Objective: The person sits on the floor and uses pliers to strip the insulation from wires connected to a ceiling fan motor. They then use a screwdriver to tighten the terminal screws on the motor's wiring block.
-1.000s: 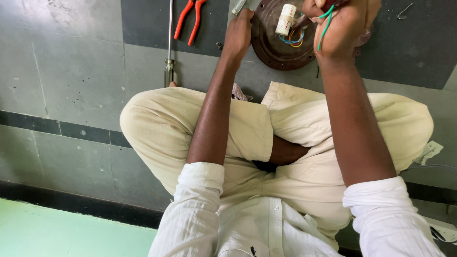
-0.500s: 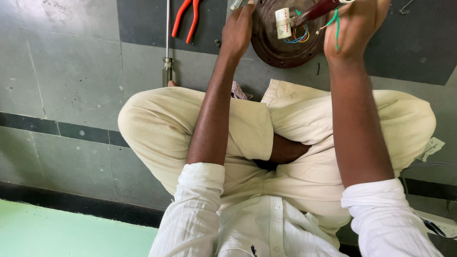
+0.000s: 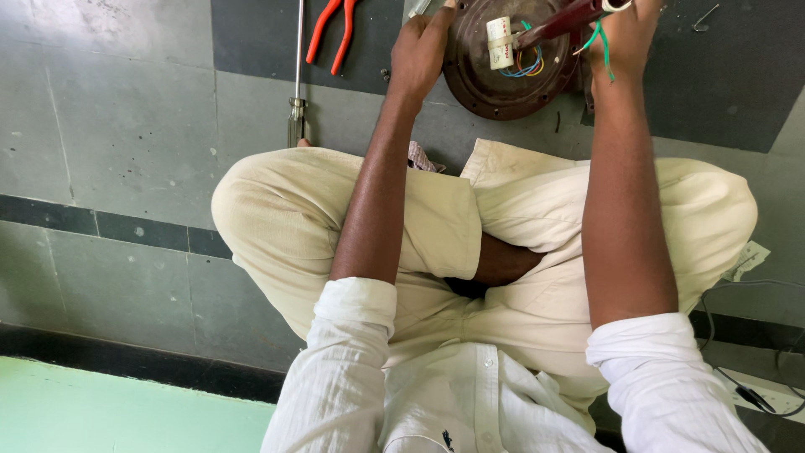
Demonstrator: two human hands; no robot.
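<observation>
A round brown motor housing (image 3: 503, 96) lies on the floor in front of my crossed legs. A white capacitor block (image 3: 500, 42) and a loop of coloured wires (image 3: 525, 67) sit inside it. My left hand (image 3: 419, 50) grips the housing's left rim. My right hand (image 3: 625, 33) is closed on the end of a dark red rod (image 3: 558, 23) that lies across the housing, and a green wire (image 3: 602, 50) hangs from its fingers. The top edge of the view cuts off both hands' fingertips.
Red-handled pliers (image 3: 331, 33) and a long screwdriver (image 3: 296, 101) lie on the floor left of the housing. A small bent metal key (image 3: 706, 17) lies at the top right. A paper scrap (image 3: 750, 258) and a cable with a socket strip (image 3: 759, 394) are by my right knee.
My right hand has shifted right and up with the green wire. The dark red rod has come into view across the housing. My left hand stays on the rim.
</observation>
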